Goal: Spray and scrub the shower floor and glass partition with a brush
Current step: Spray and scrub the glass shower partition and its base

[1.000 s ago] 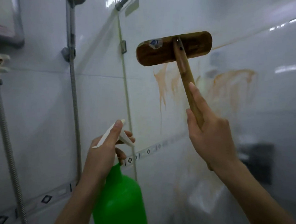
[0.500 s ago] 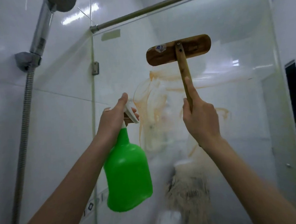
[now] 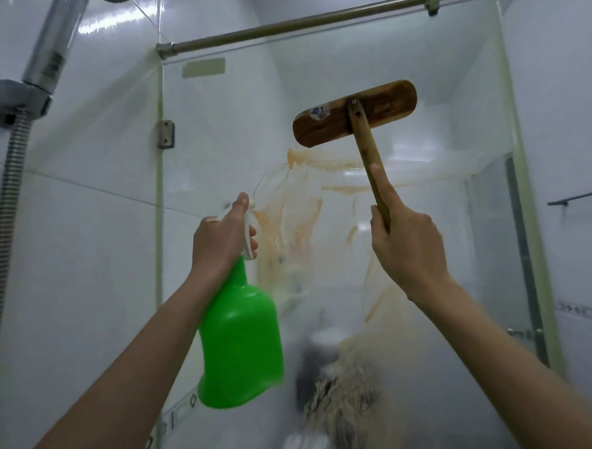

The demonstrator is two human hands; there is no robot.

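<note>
A glass partition [image 3: 434,79] stands in front of me, streaked with orange-brown smears [image 3: 294,224] across its middle. My right hand [image 3: 405,249] grips the wooden handle of a brush, index finger stretched along it. The brush's wooden head [image 3: 354,113] lies flat against the glass above the smears. My left hand [image 3: 220,242] holds the white trigger top of a green spray bottle [image 3: 241,344], with the nozzle pointed at the glass. The shower floor is out of view.
A chrome shower head in its wall bracket [image 3: 3,99] and a ribbed metal hose [image 3: 4,239] hang at the left. A metal rail [image 3: 311,22] runs along the top of the glass. A hinge [image 3: 165,134] fixes the glass to the tiled wall.
My view has tilted upward and to the right, bringing in the top rail and right glass edge. The spray bottle has risen. The brush head stays on the upper glass.
</note>
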